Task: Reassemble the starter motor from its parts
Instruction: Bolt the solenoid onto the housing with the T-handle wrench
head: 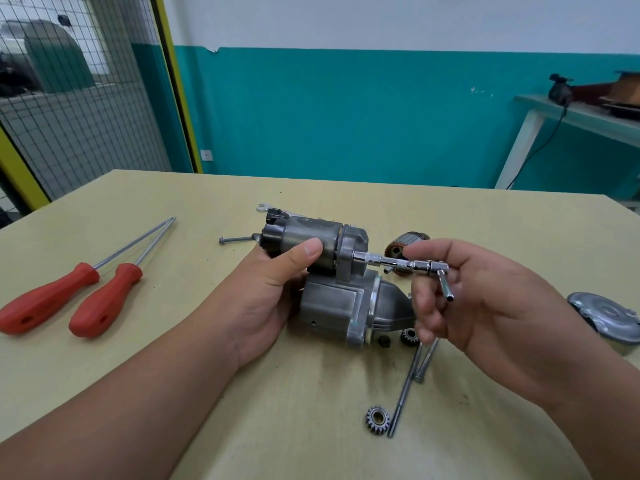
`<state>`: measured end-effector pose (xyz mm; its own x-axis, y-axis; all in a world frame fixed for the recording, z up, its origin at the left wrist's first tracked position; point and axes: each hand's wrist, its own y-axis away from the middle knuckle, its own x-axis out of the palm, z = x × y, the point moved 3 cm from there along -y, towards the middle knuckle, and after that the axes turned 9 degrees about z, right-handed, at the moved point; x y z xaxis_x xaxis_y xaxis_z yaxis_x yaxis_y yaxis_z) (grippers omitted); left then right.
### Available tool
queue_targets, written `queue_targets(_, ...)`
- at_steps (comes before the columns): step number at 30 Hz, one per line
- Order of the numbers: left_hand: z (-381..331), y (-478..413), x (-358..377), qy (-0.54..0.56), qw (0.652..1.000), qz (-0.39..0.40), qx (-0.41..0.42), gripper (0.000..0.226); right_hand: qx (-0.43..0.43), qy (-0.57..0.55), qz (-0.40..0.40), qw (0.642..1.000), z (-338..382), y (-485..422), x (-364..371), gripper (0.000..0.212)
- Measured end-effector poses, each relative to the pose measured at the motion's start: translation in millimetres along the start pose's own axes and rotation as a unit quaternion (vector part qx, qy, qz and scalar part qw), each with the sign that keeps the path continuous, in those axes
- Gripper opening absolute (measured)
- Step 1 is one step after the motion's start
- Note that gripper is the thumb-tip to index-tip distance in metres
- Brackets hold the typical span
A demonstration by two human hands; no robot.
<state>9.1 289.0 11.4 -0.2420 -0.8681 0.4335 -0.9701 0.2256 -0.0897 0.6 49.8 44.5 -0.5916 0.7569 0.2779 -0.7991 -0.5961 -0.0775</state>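
Note:
The grey starter motor housing (pixel 332 306) lies mid-table with its solenoid (pixel 308 233) on top. My left hand (pixel 273 289) grips the solenoid, thumb across its barrel. My right hand (pixel 478 299) pinches a chrome T-handle socket wrench (pixel 398 263), whose socket end sits against the housing flange beside the solenoid. The copper-wound armature (pixel 407 244) lies behind the wrench. A small gear (pixel 377 419) rests near the front, and another gear (pixel 409 337) sits under the housing nose. Two long through bolts (pixel 410 382) lie under my right hand.
Two red-handled screwdrivers (pixel 86 292) lie at the left. A loose bolt (pixel 235 240) and a flat wrench (pixel 265 206) sit behind the solenoid. A metal end cap (pixel 606 315) is at the right edge. A small nut (pixel 383 340) lies by the housing.

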Motion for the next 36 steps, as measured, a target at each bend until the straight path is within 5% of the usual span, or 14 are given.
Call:
queue_targets(5,0.2,0.0,-2.1,-0.024,1.000,-0.007,-0.004,0.053,0.023,0.231,-0.023,0.972,9.0,4.2,7.4,0.012)
queue_targets(10,-0.1,0.7,-2.2,-0.023,1.000,-0.008,-0.003,0.049,-0.021,0.436,-0.077,0.897,16.9,7.3,8.6,0.042)
queue_targets(25,-1.4,1.5,-0.6,-0.028,1.000,0.003,-0.003,0.049,-0.083,0.509,-0.122,0.848,14.4,5.1,5.5,0.041)
queue_targets(36,-0.4,1.0,-0.6,-0.037,0.999,0.000,-0.002,0.057,-0.110,0.449,-0.142,0.875,11.2,6.4,8.0,0.033)
